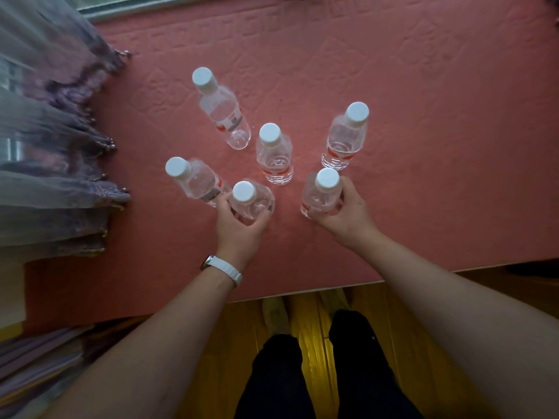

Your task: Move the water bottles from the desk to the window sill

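Observation:
Several clear water bottles with white caps stand upright on a pink quilted surface. My left hand wraps around the near-left bottle. My right hand grips the near-right bottle. Standing free are a centre bottle, a far-left bottle, a far-right bottle and a left bottle, which touches my left thumb side.
A purple sheer curtain with beaded trim hangs along the left. A window frame edge shows at the top left. The surface's near edge drops to a wooden floor, where my legs stand.

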`<state>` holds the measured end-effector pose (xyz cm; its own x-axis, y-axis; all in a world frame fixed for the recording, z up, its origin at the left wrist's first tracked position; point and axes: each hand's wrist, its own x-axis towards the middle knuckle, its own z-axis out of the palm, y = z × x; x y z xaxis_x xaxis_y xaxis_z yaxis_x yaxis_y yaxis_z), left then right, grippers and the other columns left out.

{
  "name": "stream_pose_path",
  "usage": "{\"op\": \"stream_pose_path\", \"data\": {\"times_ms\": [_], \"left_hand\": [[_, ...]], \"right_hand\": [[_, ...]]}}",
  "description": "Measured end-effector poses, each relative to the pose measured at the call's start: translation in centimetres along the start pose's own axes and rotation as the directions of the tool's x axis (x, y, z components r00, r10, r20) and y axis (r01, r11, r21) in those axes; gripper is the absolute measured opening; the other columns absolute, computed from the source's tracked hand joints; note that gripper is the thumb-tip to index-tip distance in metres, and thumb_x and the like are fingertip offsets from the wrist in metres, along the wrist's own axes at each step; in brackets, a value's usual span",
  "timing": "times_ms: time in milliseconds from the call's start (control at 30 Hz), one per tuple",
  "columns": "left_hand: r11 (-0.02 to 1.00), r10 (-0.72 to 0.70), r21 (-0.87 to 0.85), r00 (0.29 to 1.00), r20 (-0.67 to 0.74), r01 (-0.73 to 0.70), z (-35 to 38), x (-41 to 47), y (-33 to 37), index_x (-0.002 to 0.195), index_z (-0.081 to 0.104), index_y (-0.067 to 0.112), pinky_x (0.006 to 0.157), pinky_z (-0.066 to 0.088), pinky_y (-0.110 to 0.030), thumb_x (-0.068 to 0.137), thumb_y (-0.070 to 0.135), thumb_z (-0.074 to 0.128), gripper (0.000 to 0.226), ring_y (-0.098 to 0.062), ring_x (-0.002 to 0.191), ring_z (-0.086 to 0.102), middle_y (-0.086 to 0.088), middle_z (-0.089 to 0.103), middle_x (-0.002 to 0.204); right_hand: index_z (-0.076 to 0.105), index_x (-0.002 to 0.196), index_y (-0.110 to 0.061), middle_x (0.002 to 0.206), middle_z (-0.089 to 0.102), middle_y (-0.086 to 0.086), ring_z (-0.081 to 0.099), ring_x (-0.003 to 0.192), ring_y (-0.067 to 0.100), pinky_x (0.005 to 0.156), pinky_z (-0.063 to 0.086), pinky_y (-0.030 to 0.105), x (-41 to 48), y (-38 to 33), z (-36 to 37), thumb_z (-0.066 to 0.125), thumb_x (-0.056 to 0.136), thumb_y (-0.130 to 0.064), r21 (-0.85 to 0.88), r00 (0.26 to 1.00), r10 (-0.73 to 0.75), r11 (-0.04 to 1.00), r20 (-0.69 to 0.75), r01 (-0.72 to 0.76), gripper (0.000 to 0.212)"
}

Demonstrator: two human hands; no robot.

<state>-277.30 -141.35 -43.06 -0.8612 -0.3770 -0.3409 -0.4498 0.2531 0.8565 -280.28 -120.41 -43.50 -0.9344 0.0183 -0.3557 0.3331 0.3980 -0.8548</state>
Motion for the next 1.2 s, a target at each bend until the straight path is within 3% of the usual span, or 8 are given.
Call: {"op": "stream_pose_path", "data": {"times_ms": [167,267,367,500,800,967,1067,1200], "left_hand": [[1.0,-0.004,0.02,1.0,0.019,0.003,-0.5,0.0,0.3,0.119,0.048,0.015,0.08,0.047,-0.01,0.072,0.013,0.084,0.06,0.011,0.086,0.058,0.013,0.06,0.103],[0.996,-0.036,0.081,0.998,0.06,0.031,-1.8,-0.6,0.5,0.121,0.047,0.022,0.086,0.044,-0.014,0.069,0.021,0.086,0.065,0.008,0.096,0.057,0.012,0.058,0.11],[0.989,-0.084,0.13,0.988,0.129,0.067,-3.6,-1.3,0.3,0.125,0.047,0.028,0.101,0.045,-0.035,0.061,0.039,0.087,0.077,-0.014,0.118,0.055,0.005,0.058,0.127],[0.969,-0.069,0.245,0.979,0.19,0.021,-5.6,-2.6,1.2,0.126,0.051,0.019,0.1,0.047,-0.041,0.069,0.024,0.087,0.068,-0.022,0.115,0.056,-0.003,0.059,0.127],[0.962,-0.026,0.272,0.974,0.225,-0.037,-9.6,-5.7,5.0,0.127,0.053,0.01,0.092,0.044,-0.034,0.075,0.019,0.083,0.061,-0.023,0.112,0.056,-0.011,0.059,0.125],[0.89,0.168,0.348,0.921,0.352,-0.296,-11.5,-8.1,9.1,0.123,0.058,0.012,0.09,0.046,-0.033,0.078,0.029,0.078,0.052,-0.018,0.109,0.058,-0.004,0.062,0.121],[0.775,0.231,0.443,0.855,0.464,-0.45,-11.8,-9.9,11.9,0.118,0.06,0.017,0.089,0.048,-0.034,0.08,0.039,0.073,0.046,-0.017,0.106,0.059,0.001,0.063,0.114],[0.565,0.329,0.475,0.712,0.62,-0.675,-10.7,-12.8,15.2,0.116,0.06,0.024,0.087,0.049,-0.036,0.076,0.054,0.06,0.05,-0.021,0.105,0.059,0.002,0.063,0.112]], "right_hand": [[0.046,0.107,-0.06,0.112,0.066,-0.015,0.064,0.107,0.011,0.095,0.052,0.043,-0.5,-0.3,-0.2,0.085,0.061,-0.042,-0.056,0.999,0.046,0.997,0.025,-0.045,0.064],[0.046,0.117,-0.046,0.119,0.064,-0.011,0.061,0.111,0.01,0.098,0.05,0.041,-1.1,-0.6,-0.8,0.081,0.065,-0.047,-0.099,0.993,0.088,0.992,0.072,-0.081,0.063],[0.043,0.133,-0.032,0.134,0.056,-0.004,0.053,0.123,0.013,0.104,0.045,0.043,-2.1,-1.6,-1.9,0.07,0.07,-0.055,-0.161,0.982,0.142,0.979,0.122,-0.122,0.072],[0.039,0.143,-0.015,0.14,0.05,0.009,0.052,0.124,0.021,0.104,0.043,0.039,-4.1,-3.7,-3.9,0.071,0.085,-0.034,-0.205,0.971,0.209,0.962,0.119,-0.182,0.068],[0.054,0.13,-0.005,0.13,0.058,0.013,0.056,0.115,0.023,0.097,0.043,0.031,-10.8,-9.1,-5.8,0.067,0.091,-0.022,-0.344,0.989,0.144,0.93,0.021,-0.128,0.045],[0.053,0.132,-0.012,0.135,0.054,0.008,0.05,0.126,0.023,0.108,0.038,0.037,-15.2,-12.4,-6.7,0.059,0.094,-0.037,-0.482,0.996,0.087,0.872,-0.011,-0.082,0.047],[0.051,0.135,-0.016,0.137,0.052,0.003,0.048,0.128,0.023,0.107,0.039,0.039,-17.8,-13.9,-8.1,0.054,0.094,-0.045,-0.582,0.997,0.07,0.81,-0.028,-0.073,0.05],[0.052,0.133,-0.017,0.135,0.053,0.004,0.05,0.125,0.025,0.105,0.041,0.041,-21.1,-15.3,-10.8,0.049,0.093,-0.049,-0.661,0.998,0.012,0.749,-0.068,-0.054,0.051]]}}
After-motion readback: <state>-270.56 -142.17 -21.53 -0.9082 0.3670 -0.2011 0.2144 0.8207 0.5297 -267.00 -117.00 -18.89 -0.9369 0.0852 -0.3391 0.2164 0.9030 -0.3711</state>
